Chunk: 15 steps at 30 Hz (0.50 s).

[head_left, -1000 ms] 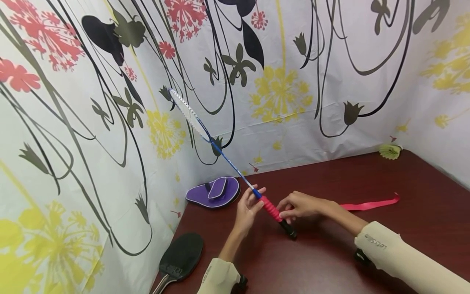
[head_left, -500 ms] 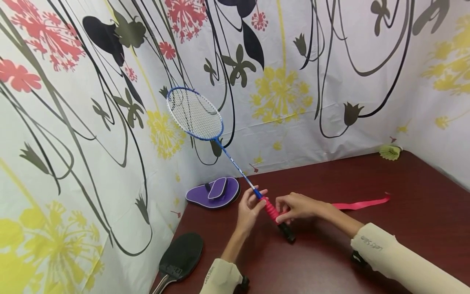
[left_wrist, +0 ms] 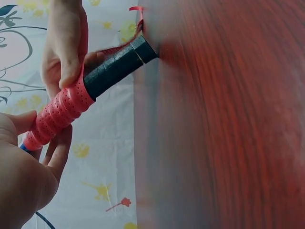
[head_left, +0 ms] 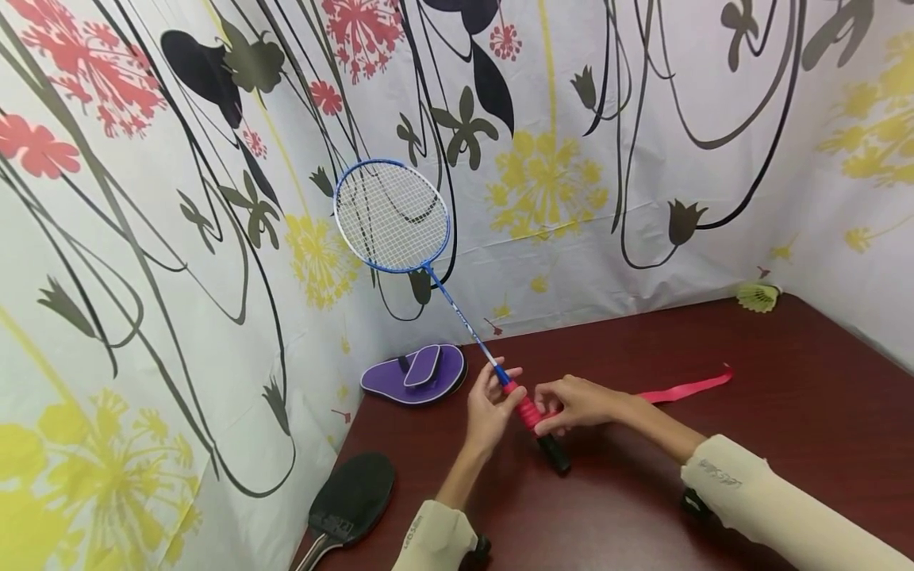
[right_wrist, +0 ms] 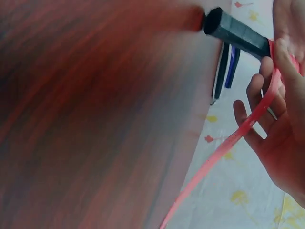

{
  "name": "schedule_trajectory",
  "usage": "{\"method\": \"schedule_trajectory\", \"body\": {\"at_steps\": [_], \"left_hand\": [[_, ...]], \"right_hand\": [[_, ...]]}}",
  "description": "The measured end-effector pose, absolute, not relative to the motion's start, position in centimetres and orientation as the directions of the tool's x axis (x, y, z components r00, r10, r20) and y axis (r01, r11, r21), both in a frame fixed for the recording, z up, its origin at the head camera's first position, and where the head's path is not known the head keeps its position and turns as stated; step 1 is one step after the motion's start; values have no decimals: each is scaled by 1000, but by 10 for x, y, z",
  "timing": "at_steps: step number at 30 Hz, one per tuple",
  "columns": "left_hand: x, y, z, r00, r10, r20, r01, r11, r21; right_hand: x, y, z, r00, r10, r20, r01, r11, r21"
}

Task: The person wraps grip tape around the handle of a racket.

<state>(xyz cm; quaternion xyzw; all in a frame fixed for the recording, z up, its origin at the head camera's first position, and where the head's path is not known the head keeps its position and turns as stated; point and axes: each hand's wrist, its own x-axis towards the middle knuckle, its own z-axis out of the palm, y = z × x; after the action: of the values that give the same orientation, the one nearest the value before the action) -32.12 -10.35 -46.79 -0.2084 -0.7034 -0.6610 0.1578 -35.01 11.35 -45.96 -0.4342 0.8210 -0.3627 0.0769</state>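
Badminton racket point(head_left: 393, 218) has rolled more face-on, red grip tape point(head_left: 689, 389) drawn toward 9 o'clock | left hand point(head_left: 490, 412): fingers hold upper handle point(head_left: 529, 411) | right hand point(head_left: 581, 399): fingers pinch tape at lowest wraps | racket: over desk point(head_left: 628, 492), head toward 11, black butt point(head_left: 554, 456) toward 5

A purple case point(head_left: 414, 376), paddle point(head_left: 353, 496) and shuttlecock point(head_left: 758, 296) lie on the table point(head_left: 614, 511).

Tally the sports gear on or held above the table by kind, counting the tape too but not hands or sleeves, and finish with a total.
Badminton racket: 1
Black table tennis paddle: 1
Purple case: 1
Yellow-green shuttlecock: 1
Pinkish-red tape strip: 1
Total: 5
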Motion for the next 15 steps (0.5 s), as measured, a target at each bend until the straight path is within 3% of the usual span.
{"method": "schedule_trajectory", "body": {"at_steps": [5,15], "left_hand": [[-322,-107,-469,-875,84,477,478,-5,878],[-328,-111,-470,-855,180,486,484,-54,873]], "right_hand": [[-349,128,-455,-578,-794,190,-655,312,-689],[-353,147,-457,-573,-799,185,-644,298,-705]]}}
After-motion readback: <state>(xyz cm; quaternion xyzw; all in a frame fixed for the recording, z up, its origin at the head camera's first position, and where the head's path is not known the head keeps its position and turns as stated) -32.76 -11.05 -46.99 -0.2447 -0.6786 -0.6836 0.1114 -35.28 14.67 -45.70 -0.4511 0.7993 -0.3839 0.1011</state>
